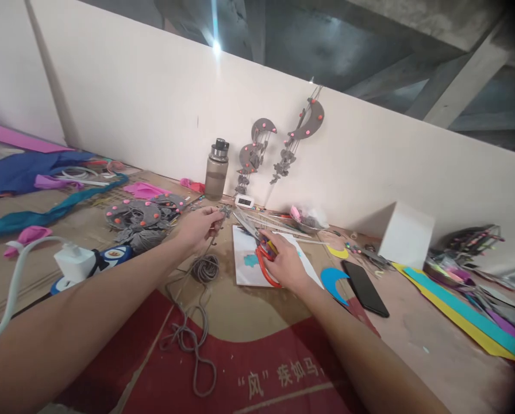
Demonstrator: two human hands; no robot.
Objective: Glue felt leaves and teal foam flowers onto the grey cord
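My left hand (202, 227) is closed in a pinch on grey cord, with a small grey tuft (226, 211) poking out beyond the fingertips. From below that hand the cord runs down to a wound ball of grey cord (205, 268), and loose loops (192, 339) trail over the red cardboard. My right hand (285, 261) grips a pair of scissors (264, 261) with red-orange handles. Their blades point up and left, close to the grey tuft; whether they touch it I cannot tell. Beneath the scissors lies a white sheet (242, 270) with teal patches.
A bottle (216, 172) stands by the white partition (154, 103), where grey moon ornaments (311, 121) hang. Grey decorated pieces (141, 213) and a white plug (74, 261) are at left. A phone (365, 287), a blue crescent (333, 284) and coloured strips (456, 310) lie at right.
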